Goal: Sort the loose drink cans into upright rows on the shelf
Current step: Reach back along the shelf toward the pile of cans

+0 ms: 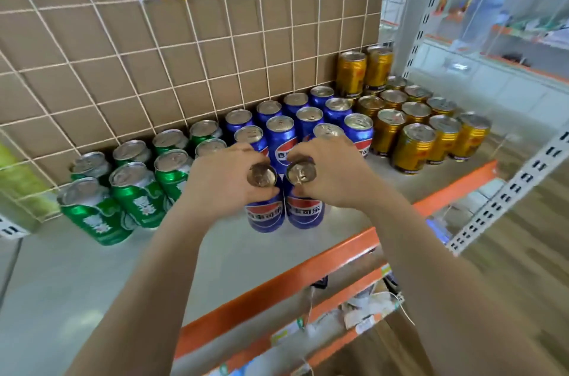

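Two blue cola cans stand upright side by side at the front of the blue rows. My left hand (pixel 220 178) grips the top of the left blue can (pixel 264 215). My right hand (pixel 331 173) grips the top of the right blue can (pixel 304 212). Behind them several blue cans (pixel 280 135) stand upright in rows. Green cans (pixel 135 190) stand in rows to the left. Gold cans (pixel 412 147) fill the right part of the shelf (pixel 92 277), with two gold cans (pixel 351 73) stacked higher at the back.
A white wire grid over brown board (pixel 154 61) backs the shelf. An orange front rail (pixel 308 271) runs along the shelf edge, with a lower shelf holding labels beneath. A white slotted upright (pixel 508 190) stands at the right. Wooden floor lies to the right.
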Demonstrator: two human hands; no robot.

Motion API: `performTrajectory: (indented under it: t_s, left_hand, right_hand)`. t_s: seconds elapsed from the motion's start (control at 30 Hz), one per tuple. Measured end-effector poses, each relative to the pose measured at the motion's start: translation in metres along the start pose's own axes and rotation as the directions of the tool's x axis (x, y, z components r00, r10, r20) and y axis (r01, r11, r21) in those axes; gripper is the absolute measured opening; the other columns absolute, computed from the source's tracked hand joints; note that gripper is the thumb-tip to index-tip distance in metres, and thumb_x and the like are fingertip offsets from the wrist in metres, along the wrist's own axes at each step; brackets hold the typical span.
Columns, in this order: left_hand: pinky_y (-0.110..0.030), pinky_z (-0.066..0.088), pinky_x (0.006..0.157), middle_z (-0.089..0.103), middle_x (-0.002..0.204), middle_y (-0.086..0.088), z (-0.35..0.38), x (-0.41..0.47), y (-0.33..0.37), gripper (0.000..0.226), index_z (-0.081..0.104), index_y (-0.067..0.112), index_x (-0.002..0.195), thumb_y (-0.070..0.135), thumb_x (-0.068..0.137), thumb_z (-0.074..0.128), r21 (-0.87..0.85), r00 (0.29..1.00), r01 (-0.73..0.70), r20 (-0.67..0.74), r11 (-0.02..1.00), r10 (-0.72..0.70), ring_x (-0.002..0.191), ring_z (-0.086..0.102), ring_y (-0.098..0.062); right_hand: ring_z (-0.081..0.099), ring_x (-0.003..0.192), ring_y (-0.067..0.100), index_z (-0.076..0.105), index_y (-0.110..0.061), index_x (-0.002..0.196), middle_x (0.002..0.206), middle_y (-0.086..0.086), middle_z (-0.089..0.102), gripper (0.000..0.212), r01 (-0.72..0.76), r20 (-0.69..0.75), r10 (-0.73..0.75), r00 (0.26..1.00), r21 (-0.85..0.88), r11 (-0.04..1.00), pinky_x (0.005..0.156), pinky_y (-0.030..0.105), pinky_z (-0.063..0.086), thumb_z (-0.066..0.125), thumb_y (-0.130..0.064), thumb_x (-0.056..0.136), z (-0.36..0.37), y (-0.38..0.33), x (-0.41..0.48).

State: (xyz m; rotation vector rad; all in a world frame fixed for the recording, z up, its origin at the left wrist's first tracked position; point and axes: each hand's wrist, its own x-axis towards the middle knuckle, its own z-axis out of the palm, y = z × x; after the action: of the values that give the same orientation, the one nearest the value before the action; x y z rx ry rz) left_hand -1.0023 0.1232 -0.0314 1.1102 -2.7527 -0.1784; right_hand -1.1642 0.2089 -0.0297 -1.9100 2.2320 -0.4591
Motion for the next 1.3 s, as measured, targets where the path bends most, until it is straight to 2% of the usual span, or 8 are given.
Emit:
performTrajectory:
  t_s: [0.17,0.3,0.47,0.57,0.67,0.93,1.13,1.3]
  left_hand:
    - [-0.03,0.044,0.078,0.053,0.124,0.014,0.001,0.018,0.007,0.049,0.053,0.041,0.122,0.06,0.077,0.06,0.061,0.992,0.116,0.047,0.991,-0.119,0.114,0.05,-0.013]
    - [-0.03,0.045,0.075,0.053,0.126,0.015,0.005,0.03,0.013,0.051,0.052,0.041,0.123,0.061,0.077,0.058,0.094,0.974,0.215,0.048,0.972,-0.22,0.111,0.051,-0.014]
    - [-0.027,0.042,0.072,0.049,0.129,0.018,0.01,0.044,0.024,0.05,0.051,0.042,0.123,0.06,0.077,0.058,0.124,0.954,0.297,-0.001,0.947,-0.299,0.112,0.052,-0.012]
    - [-0.029,0.047,0.074,0.05,0.127,0.016,0.014,0.049,0.024,0.049,0.054,0.039,0.121,0.059,0.077,0.059,0.109,0.935,0.352,-0.008,0.93,-0.354,0.11,0.052,-0.013]
    - [-0.032,0.048,0.078,0.052,0.126,0.014,0.018,0.049,0.024,0.049,0.055,0.036,0.121,0.058,0.077,0.061,0.072,0.914,0.406,-0.021,0.911,-0.406,0.11,0.052,-0.013]
    - [-0.034,0.05,0.075,0.054,0.119,0.01,0.023,0.05,0.027,0.055,0.054,0.032,0.123,0.063,0.077,0.056,0.103,0.885,0.465,-0.058,0.879,-0.461,0.105,0.053,-0.015]
    - [-0.035,0.049,0.075,0.05,0.12,0.005,0.029,0.05,0.03,0.062,0.048,0.029,0.127,0.065,0.077,0.056,0.081,0.863,0.505,-0.051,0.859,-0.503,0.107,0.053,-0.019]
    - [-0.031,0.044,0.07,0.046,0.124,0.003,0.033,0.03,0.029,0.074,0.032,0.034,0.139,0.061,0.076,0.061,-0.007,0.845,0.523,-0.125,0.852,-0.52,0.106,0.055,-0.022]
  right_hand:
    - [0.057,0.099,0.023,0.061,-0.031,0.11,0.106,-0.003,0.066,0.043,0.156,0.062,-0.156,0.986,0.0,0.988,0.096,0.048,0.038,0.073,-0.034,0.069,-0.002,0.021,0.039]
    - [0.056,0.094,0.02,0.061,-0.035,0.105,0.1,-0.009,0.066,0.039,0.254,0.114,-0.254,0.96,0.011,0.967,0.077,0.036,0.046,0.074,-0.03,0.068,0.002,0.04,0.069]
    - [0.054,0.089,0.018,0.06,-0.036,0.103,0.096,-0.01,0.064,0.04,0.357,0.117,-0.357,0.927,0.027,0.934,0.069,0.03,0.038,0.073,-0.029,0.066,0.005,0.059,0.093]
    - [0.054,0.09,0.019,0.058,-0.035,0.102,0.097,-0.008,0.062,0.037,0.382,0.136,-0.389,0.911,0.075,0.921,0.074,0.038,0.047,0.072,-0.029,0.068,0.005,0.062,0.098]
    - [0.054,0.093,0.02,0.057,-0.036,0.104,0.099,-0.008,0.061,0.039,0.404,0.152,-0.415,0.897,0.098,0.91,0.077,0.041,0.047,0.074,-0.028,0.069,0.007,0.064,0.101]
    - [0.05,0.093,0.018,0.056,-0.034,0.104,0.103,-0.011,0.055,0.035,0.444,0.179,-0.453,0.873,0.09,0.891,0.078,0.034,0.043,0.073,-0.028,0.074,0.005,0.066,0.106]
    - [0.043,0.11,0.024,0.05,-0.03,0.125,0.128,-0.003,0.049,0.052,0.425,0.25,-0.427,0.869,0.063,0.903,0.093,0.039,0.039,0.07,-0.029,0.077,0.001,0.065,0.101]
    - [0.036,0.124,0.025,0.034,-0.031,0.14,0.141,-0.003,0.039,0.072,0.436,0.201,-0.443,0.874,0.079,0.896,0.105,0.04,0.03,0.07,-0.035,0.078,-0.01,0.049,0.086]
